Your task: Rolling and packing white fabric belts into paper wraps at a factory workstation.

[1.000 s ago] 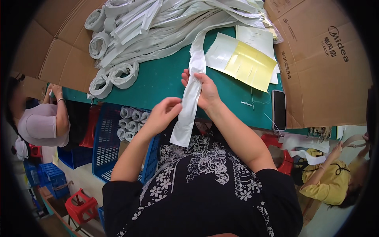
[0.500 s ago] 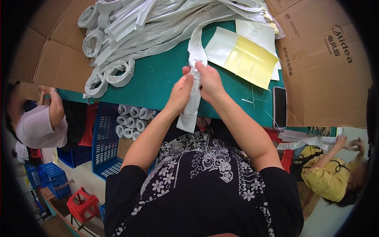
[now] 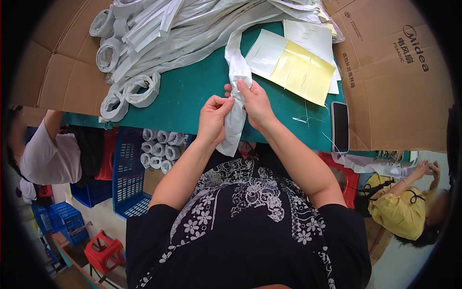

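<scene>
A long, crinkled white strip (image 3: pixel 234 126) runs from the heap on the table down toward my body, its loose end hanging past the near table edge. My left hand (image 3: pixel 213 118) pinches the strip's left edge between thumb and bent fingers. Just above and to the right, my right hand (image 3: pixel 255 102) grips the same strip, thumb lying on top. What lies under my fingers is hidden. The heap of white strips (image 3: pixel 192 45) spreads over the far side, with rolled white strips (image 3: pixel 143 90) at its left end.
Slit yellow sticker sheets (image 3: pixel 302 70) lie right of the strip. A phone (image 3: pixel 340 127) rests by the cardboard (image 3: pixel 385 82). Below the green table (image 3: pixel 185 103), a blue crate (image 3: pixel 129 168) stands near stacked white rolls (image 3: pixel 159 148). Co-workers sit left (image 3: pixel 53 156) and right (image 3: pixel 399 212).
My left hand has slid slightly left and down, its fingers now bent in a pinch at the strip's edge. The strip's lower end has shifted a little. The right hand keeps its grip.
</scene>
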Motion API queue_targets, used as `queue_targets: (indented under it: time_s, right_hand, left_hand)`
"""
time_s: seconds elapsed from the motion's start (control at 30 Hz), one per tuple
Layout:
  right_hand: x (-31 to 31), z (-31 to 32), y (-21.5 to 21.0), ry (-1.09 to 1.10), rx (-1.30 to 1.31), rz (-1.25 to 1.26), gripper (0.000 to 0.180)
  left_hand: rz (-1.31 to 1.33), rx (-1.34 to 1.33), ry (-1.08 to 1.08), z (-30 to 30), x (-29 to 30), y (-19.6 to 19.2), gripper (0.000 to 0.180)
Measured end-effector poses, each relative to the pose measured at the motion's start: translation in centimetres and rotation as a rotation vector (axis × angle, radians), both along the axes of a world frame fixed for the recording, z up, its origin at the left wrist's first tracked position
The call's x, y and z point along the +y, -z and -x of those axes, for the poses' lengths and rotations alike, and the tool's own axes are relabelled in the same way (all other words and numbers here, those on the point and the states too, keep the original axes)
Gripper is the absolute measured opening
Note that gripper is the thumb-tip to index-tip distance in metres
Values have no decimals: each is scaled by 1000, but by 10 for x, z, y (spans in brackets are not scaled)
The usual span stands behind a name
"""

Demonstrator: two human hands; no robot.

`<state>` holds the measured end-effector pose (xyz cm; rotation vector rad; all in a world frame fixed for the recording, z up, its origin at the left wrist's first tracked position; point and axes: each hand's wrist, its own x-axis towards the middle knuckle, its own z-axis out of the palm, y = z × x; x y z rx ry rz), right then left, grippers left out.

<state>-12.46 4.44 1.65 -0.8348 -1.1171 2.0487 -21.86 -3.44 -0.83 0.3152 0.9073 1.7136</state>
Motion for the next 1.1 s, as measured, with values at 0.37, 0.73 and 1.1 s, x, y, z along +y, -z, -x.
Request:
queue_targets:
  time_s: [0.37,0.73,1.1]
  right_hand:
    - [13,-2,21,207,-229,-287,28]
    - [62,-21,-14,328,-7,384,19]
    - [61,-34,-1,207,250,531,15]
  left_hand:
    - [52,1167,-51,11,7,-22,14]
    - [-136,915,-151,-33,-73,-62,5]
    - [-215,1706,-246,-36,-36,-116,14]
